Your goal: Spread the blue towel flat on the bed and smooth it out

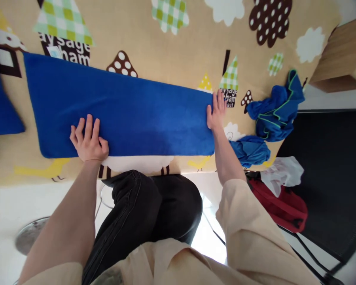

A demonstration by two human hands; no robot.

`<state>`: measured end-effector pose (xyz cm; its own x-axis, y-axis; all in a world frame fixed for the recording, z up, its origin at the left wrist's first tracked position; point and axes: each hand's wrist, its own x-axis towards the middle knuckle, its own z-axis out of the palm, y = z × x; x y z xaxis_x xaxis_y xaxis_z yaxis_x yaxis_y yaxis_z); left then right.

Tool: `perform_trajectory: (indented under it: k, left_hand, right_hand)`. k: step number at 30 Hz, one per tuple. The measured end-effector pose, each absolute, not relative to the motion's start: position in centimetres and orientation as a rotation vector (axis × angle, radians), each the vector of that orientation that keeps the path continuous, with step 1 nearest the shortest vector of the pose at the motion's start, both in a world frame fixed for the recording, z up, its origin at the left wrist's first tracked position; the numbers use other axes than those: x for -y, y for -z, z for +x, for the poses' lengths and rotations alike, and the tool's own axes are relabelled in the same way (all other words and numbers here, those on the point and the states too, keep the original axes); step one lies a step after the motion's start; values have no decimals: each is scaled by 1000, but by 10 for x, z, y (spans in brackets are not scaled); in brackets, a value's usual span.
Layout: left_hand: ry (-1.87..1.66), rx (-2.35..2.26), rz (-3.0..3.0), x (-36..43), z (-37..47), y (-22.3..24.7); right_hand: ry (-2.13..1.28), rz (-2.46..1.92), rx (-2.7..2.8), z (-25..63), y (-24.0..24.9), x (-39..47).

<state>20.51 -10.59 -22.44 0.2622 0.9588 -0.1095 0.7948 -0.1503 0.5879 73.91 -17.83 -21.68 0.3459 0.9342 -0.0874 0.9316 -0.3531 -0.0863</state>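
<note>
A long blue cloth lies flat on the patterned tablecloth, its long side along the table's near edge. Near the cloth's lower left part, my left hand rests palm down with fingers spread. At the cloth's right end, my right hand lies flat, partly over the edge and partly on the tablecloth. Neither hand grips anything. A small white label shows at the cloth's upper left edge.
Crumpled blue cloths lie at the table's right. Another blue cloth is at the far left. Beyond the right edge are a cardboard box, a red bag, a white plastic bag and a dark panel. A round stool stands below left.
</note>
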Motion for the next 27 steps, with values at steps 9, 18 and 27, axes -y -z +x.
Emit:
perform_trajectory:
  k: [9,18,27]
  left_hand:
    - [-328,-1572,2049,107,203,229]
    - [-395,-1519,2058,108,199,236]
    - [-439,-1480,1980,108,198,239]
  right_hand:
    - [-120,-2801,1785,780,225,189]
    - [-249,-2942,1642,764,203,172]
    - [-213,-2691,1774,623,212,261]
